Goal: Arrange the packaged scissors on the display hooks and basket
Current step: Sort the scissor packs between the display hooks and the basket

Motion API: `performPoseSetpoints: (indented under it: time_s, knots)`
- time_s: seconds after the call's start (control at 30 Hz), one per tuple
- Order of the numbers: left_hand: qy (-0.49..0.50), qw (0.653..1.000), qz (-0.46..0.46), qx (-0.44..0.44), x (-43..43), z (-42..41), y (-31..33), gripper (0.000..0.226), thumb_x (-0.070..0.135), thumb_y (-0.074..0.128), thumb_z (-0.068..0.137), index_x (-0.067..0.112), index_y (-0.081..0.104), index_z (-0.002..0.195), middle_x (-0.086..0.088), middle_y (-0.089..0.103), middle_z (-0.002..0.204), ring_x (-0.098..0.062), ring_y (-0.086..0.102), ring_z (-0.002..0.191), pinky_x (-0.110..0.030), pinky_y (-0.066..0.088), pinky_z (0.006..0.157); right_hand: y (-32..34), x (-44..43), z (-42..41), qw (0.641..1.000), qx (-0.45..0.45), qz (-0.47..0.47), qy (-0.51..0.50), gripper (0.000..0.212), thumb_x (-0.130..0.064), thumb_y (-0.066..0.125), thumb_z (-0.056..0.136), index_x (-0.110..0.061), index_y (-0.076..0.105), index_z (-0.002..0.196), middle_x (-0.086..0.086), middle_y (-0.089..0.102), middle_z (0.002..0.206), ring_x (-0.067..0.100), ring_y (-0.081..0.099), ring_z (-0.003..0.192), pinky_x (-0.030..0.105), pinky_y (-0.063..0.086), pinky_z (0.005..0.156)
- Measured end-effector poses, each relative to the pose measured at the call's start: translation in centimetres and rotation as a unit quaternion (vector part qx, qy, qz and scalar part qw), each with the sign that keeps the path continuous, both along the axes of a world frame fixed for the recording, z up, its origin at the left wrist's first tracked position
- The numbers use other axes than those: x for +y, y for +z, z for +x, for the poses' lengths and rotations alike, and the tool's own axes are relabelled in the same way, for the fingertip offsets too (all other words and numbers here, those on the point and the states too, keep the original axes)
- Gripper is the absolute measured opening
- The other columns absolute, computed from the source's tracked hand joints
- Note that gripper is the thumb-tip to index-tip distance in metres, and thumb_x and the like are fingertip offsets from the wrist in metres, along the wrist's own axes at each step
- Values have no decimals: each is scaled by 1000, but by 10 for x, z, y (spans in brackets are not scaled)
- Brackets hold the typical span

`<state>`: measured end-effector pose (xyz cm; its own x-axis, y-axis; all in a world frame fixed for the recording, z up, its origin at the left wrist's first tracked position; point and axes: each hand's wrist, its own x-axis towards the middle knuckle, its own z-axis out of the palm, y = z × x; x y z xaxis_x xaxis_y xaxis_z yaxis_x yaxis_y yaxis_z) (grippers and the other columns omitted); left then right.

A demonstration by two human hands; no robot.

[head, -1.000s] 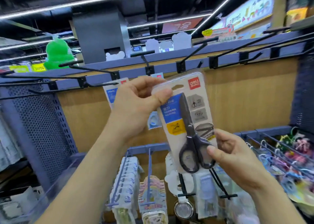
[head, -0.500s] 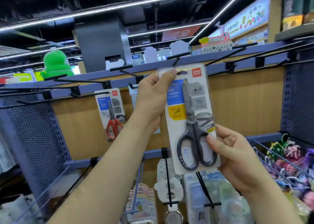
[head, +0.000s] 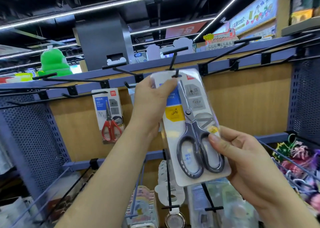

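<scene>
Pinching upright scissors pack (head: 194,117) at top with left hand (head: 150,103), gripping bottom with right hand (head: 242,158), lining hang hole (head: 180,76) onto hook (head: 173,61) directly above.

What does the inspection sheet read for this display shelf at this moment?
Surface: wooden display panel under a blue rail.
Job's things: grey scissors pack, hang hole at the tip of a hook; red scissors pack hanging further left.
Clutter: other goods on lower hooks.
Grippers: left hand pinches the grey scissors pack's top; right hand holds its bottom.
Cables: nothing seen.
Surroundings: green plush, ceiling light strips.
</scene>
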<state>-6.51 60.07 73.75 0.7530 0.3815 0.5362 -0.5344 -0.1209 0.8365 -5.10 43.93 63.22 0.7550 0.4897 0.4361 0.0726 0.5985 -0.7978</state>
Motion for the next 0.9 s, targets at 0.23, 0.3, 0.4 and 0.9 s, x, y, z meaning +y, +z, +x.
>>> performPoseSetpoints:
  time_s: [0.23, 0.3, 0.4, 0.9]
  knots:
    - [69, 977, 192, 66, 19, -19, -51, 64, 16, 69, 89, 43, 40, 139, 0, 68, 99, -15, 68, 89, -33, 55, 82, 9, 20, 15, 996, 5, -30, -83, 25, -7, 57, 93, -8, 67, 115, 16, 76, 99, 29, 74, 90, 33, 60, 70]
    - [87, 974, 186, 98, 29, -12, -54, 63, 18, 69, 89, 43, 42, 141, 0, 65, 94, -17, 68, 82, -34, 57, 76, 14, 29, 26, 989, 8, -40, -139, 34, -6, 58, 95, -21, 58, 125, 11, 77, 93, 25, 75, 84, 34, 60, 67]
    - [122, 968, 175, 132, 43, 11, -54, 58, 20, 72, 88, 39, 48, 137, -1, 66, 84, -9, 67, 69, -29, 59, 71, 19, 46, 49, 978, -8, -66, -200, 48, -8, 60, 97, -45, 50, 126, 5, 77, 93, 25, 74, 84, 43, 62, 72]
    - [238, 905, 325, 135, 69, 68, -79, 58, 27, 66, 92, 40, 38, 142, 5, 68, 95, -13, 66, 84, -39, 57, 79, -9, 62, 98, 905, -100, -302, -281, 53, -10, 60, 95, -39, 50, 138, -12, 49, 123, 6, 46, 121, 26, 42, 94]
